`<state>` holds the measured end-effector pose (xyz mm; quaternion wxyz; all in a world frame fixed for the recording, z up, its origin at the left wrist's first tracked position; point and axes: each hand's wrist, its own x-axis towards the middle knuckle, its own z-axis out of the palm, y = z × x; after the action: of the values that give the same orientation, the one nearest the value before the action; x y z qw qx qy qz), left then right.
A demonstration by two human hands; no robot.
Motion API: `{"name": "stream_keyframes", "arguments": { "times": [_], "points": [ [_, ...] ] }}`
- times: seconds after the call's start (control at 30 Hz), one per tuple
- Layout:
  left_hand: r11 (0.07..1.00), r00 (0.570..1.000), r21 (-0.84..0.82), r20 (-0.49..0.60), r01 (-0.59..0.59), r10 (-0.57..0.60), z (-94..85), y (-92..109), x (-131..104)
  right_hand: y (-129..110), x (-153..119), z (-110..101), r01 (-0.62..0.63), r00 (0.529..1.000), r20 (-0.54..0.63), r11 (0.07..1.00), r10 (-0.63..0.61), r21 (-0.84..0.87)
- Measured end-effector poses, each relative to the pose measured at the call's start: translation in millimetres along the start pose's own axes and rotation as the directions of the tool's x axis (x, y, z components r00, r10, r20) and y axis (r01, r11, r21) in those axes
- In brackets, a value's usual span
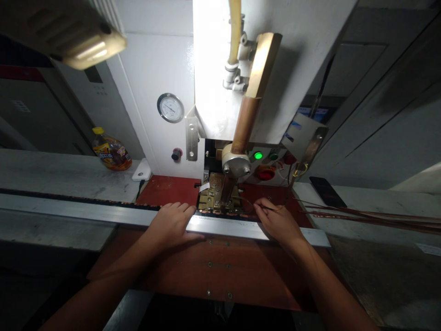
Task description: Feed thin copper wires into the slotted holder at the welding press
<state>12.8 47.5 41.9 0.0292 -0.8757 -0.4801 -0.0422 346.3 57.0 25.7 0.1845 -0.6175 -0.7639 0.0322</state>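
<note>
A long silvery metal bar (220, 225) runs across the front of the machine. My left hand (174, 224) is wrapped over the bar, left of the brass fixture (214, 195), its fingers together on the far edge. My right hand (275, 219) pinches a thin copper-coloured wire right of the fixture, above the bar. The wire curves toward the fixture. A dark strip with small copper pieces (120, 203) lies along the back of the bar. The copper electrode (227, 191) comes down onto or just above the fixture; contact is unclear.
A copper rod (246, 124) hangs from the white machine (165, 55). Behind are a gauge (171, 108), a lit green button (258, 156) and a red knob (266, 173). A bottle (112, 151) stands left; a phone (327, 191) and copper wires (379, 218) lie right.
</note>
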Motion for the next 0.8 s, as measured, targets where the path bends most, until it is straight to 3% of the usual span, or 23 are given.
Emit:
{"name": "stream_keyframes", "arguments": {
  "times": [0.8],
  "points": [
    [0.999, 1.0, -0.029, -0.014, 0.023, -0.023, 0.2, 0.5, -1.3, -3.1, 1.9, -3.5, -0.015, 0.998, 0.055, 1.0, 0.016, -0.011]
  ]
}}
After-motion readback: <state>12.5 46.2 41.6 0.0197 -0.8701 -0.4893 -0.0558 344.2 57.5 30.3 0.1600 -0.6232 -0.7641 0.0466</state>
